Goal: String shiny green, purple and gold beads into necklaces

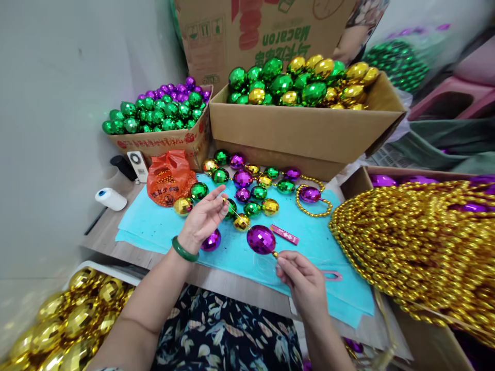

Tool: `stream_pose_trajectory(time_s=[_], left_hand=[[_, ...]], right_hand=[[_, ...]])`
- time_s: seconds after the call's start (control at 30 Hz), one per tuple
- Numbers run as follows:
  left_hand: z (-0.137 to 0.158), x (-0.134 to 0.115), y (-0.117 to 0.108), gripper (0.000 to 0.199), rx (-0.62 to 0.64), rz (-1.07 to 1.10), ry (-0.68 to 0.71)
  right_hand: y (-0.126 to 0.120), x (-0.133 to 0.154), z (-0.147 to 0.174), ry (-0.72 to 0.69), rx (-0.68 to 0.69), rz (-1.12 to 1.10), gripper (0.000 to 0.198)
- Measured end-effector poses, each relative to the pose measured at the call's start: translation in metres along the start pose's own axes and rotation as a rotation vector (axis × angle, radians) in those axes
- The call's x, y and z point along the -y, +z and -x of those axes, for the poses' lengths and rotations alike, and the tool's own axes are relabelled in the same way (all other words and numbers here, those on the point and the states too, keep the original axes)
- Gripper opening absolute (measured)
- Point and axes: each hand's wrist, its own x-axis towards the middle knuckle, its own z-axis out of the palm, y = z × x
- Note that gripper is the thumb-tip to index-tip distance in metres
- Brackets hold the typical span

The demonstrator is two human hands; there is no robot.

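Observation:
Between my hands a large shiny purple bead (261, 239) hangs on a thin string. My left hand (204, 214), a green bangle at its wrist, pinches the string's upper end near a small gold bead (225, 200). Thumb and fingers of my right hand (301, 278) close on a small gold bead (275, 254) at the purple bead's lower right. Behind them a strand of green, purple and gold faceted beads (242, 179) lies on the blue cloth (228, 265). Close to the purple bead rests a pink printed strip (284, 234).
Boxes of green and purple beads (154, 135) and of green and gold beads (294, 123) stand behind. Gold bead strands (417, 247) fill the right side. Left are a red plastic bag (170, 178), a white thread spool (111, 199) and large gold beads (73, 319). Another person's arm (350, 44) shows behind.

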Motion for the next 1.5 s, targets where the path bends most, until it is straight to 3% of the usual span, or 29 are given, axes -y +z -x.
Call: stream_pose_trajectory(time_s=[0.47, 0.6, 0.8, 1.0, 1.1, 1.23, 1.3, 1.4, 1.5], left_hand=[[0.003, 0.002, 0.0, 0.04, 0.061, -0.049, 0.051], [0.005, 0.007, 0.003, 0.044, 0.073, -0.16, 0.103], [0.009, 0.04, 0.012, 0.014, 0.053, -0.419, 0.11], [0.008, 0.053, 0.018, 0.02, 0.051, -0.642, 0.178], [0.005, 0.051, 0.023, 0.023, 0.046, -0.643, 0.201], [0.005, 0.047, 0.033, 0.022, 0.047, -0.653, 0.22], [0.007, 0.045, 0.039, 0.02, 0.066, -0.68, 0.239], [0.013, 0.041, 0.049, 0.018, 0.11, -0.706, 0.286], [0.017, 0.036, 0.056, 0.019, 0.115, -0.709, 0.339]], right_hand=[[0.0, 0.002, 0.001, -0.026, -0.005, 0.042, 0.026], [0.004, 0.006, 0.002, -0.024, -0.017, 0.041, 0.026], [0.01, 0.007, -0.002, 0.047, 0.002, -0.019, 0.027], [-0.004, -0.004, -0.011, 0.126, 0.009, 0.071, 0.029], [-0.014, -0.005, -0.017, 0.04, -0.092, 0.217, 0.03], [-0.014, 0.011, -0.017, -0.223, -0.274, 0.372, 0.025], [-0.006, 0.023, -0.016, -0.268, -0.201, 0.323, 0.025], [0.01, 0.033, -0.016, -0.201, -0.014, 0.182, 0.024], [0.019, 0.033, -0.021, -0.144, 0.012, 0.109, 0.019]])
